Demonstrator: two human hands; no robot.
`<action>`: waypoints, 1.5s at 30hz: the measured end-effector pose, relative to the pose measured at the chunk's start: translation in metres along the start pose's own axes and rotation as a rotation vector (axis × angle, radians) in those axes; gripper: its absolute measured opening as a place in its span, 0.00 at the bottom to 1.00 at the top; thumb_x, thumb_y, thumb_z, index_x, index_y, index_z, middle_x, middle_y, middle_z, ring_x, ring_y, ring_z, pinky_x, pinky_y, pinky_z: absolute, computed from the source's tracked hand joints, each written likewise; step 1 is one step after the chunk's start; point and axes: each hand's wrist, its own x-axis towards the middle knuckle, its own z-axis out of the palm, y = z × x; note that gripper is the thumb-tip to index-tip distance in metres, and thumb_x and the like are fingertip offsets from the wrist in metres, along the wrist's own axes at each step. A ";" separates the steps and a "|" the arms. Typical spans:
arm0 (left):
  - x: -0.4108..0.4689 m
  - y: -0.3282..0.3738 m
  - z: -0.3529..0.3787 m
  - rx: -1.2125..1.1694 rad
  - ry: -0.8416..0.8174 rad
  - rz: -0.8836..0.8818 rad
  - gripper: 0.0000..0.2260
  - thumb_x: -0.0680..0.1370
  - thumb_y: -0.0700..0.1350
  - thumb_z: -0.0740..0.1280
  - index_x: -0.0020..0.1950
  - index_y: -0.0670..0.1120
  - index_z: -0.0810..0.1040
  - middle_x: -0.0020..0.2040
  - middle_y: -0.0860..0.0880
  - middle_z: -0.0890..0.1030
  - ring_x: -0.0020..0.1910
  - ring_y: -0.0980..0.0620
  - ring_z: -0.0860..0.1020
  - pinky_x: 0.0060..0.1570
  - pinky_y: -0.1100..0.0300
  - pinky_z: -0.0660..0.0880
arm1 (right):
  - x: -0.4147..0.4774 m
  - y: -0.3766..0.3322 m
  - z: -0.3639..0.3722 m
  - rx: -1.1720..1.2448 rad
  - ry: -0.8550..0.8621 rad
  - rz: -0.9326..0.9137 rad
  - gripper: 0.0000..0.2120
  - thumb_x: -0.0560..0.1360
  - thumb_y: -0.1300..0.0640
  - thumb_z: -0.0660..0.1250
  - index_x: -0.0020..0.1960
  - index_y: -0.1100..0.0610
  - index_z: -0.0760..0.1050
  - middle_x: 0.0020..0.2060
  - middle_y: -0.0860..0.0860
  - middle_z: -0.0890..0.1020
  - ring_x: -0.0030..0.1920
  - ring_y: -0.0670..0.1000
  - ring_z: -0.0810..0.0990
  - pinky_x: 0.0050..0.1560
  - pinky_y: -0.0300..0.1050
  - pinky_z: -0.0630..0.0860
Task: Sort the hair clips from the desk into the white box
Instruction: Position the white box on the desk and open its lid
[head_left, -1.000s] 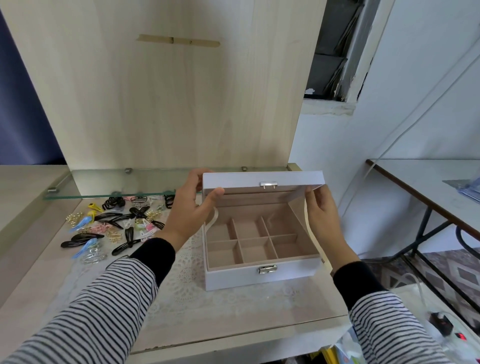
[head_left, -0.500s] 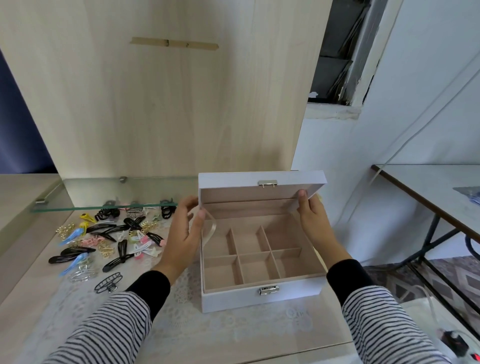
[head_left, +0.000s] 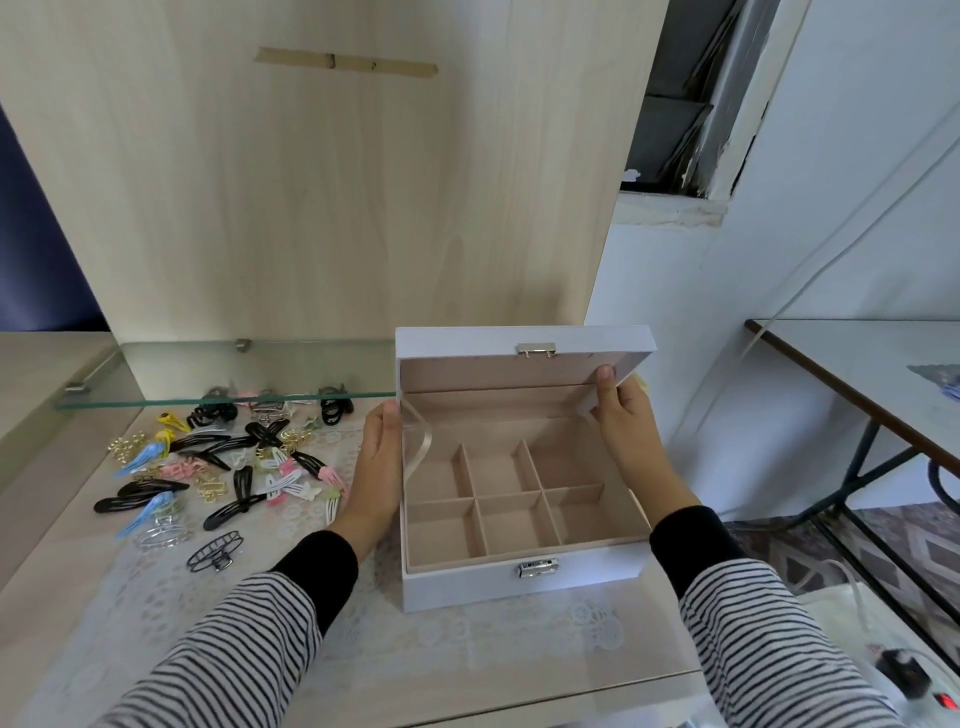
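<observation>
The white box (head_left: 467, 584) stands on the desk in front of me with its lid (head_left: 467, 343) raised. Several beige compartments inside hold nothing. My left hand (head_left: 376, 467) lies flat with straight fingers against the box's left wall. My right hand (head_left: 626, 415) pinches the lid's right corner, thumb on the inner face. A pile of hair clips (head_left: 223, 467), black, blue, pink, yellow and gold, lies to the left of the box.
A glass shelf (head_left: 208, 371) juts out above the back of the clip pile. A tall wooden panel (head_left: 332, 182) rises behind the desk. A lace mat (head_left: 467, 644) covers the desk. A second table (head_left: 878, 369) stands to the right, a power strip (head_left: 914, 680) on the floor.
The lid has swung further open. My left hand dropped from the lid's corner to the box's left side. My right hand stays on the lid's right corner.
</observation>
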 end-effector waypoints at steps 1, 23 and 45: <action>-0.002 0.004 0.001 -0.006 0.000 -0.008 0.21 0.80 0.65 0.48 0.65 0.58 0.68 0.59 0.62 0.74 0.62 0.63 0.71 0.65 0.60 0.62 | 0.000 -0.002 0.000 -0.003 0.002 -0.001 0.23 0.80 0.43 0.54 0.64 0.58 0.73 0.57 0.52 0.80 0.59 0.51 0.78 0.62 0.54 0.74; -0.017 0.034 0.006 -0.131 0.056 -0.182 0.27 0.82 0.61 0.49 0.74 0.46 0.64 0.60 0.56 0.67 0.60 0.59 0.65 0.58 0.62 0.59 | -0.015 -0.051 -0.007 -0.266 0.066 0.067 0.15 0.81 0.45 0.54 0.37 0.47 0.65 0.34 0.42 0.71 0.41 0.50 0.71 0.37 0.40 0.66; 0.009 -0.009 -0.010 -0.174 0.070 -0.373 0.51 0.54 0.85 0.57 0.64 0.50 0.77 0.56 0.48 0.83 0.56 0.46 0.81 0.59 0.44 0.76 | -0.016 -0.029 -0.002 -0.364 0.072 0.042 0.11 0.81 0.55 0.59 0.43 0.53 0.77 0.33 0.45 0.74 0.36 0.48 0.70 0.31 0.29 0.64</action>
